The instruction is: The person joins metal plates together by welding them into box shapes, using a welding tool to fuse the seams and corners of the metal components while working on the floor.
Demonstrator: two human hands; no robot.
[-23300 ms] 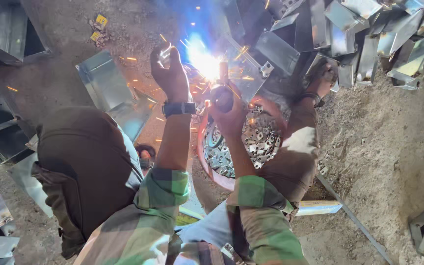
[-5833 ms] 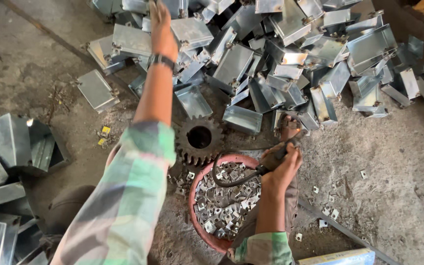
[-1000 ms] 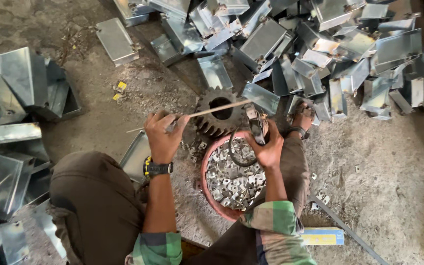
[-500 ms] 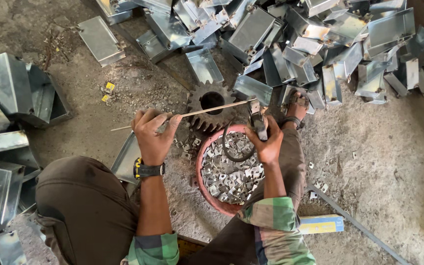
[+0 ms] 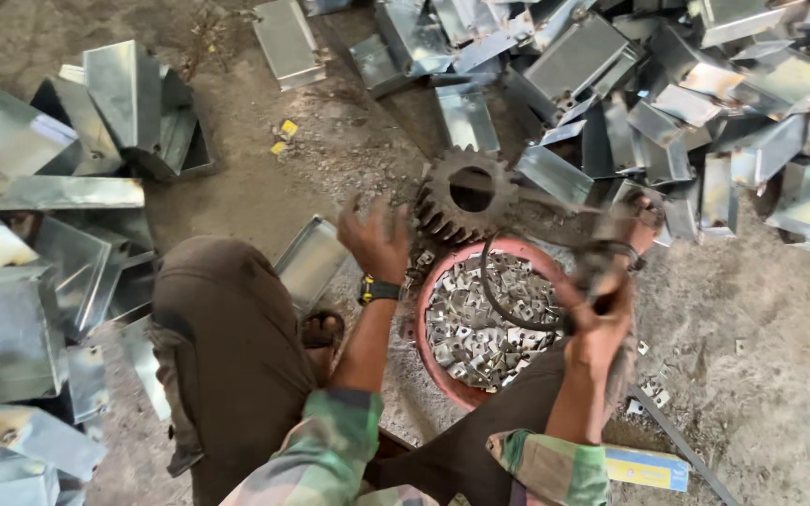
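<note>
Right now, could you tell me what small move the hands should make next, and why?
Probably bring the left hand back to steady the gear. It hangs open with nothing in it beside the gear, while the right hand grips a dark tool with a cable over the red bowl of small metal pieces; blur hides the tool's tip.

Even, soft daylight; your shadows stay faint. Glare flares off the bent metal sheets (image 5: 58, 192) at left (nearly white in spots). Your left hand (image 5: 379, 239) and right hand (image 5: 600, 319) smear with motion blur; frame edges slightly soft.
</note>
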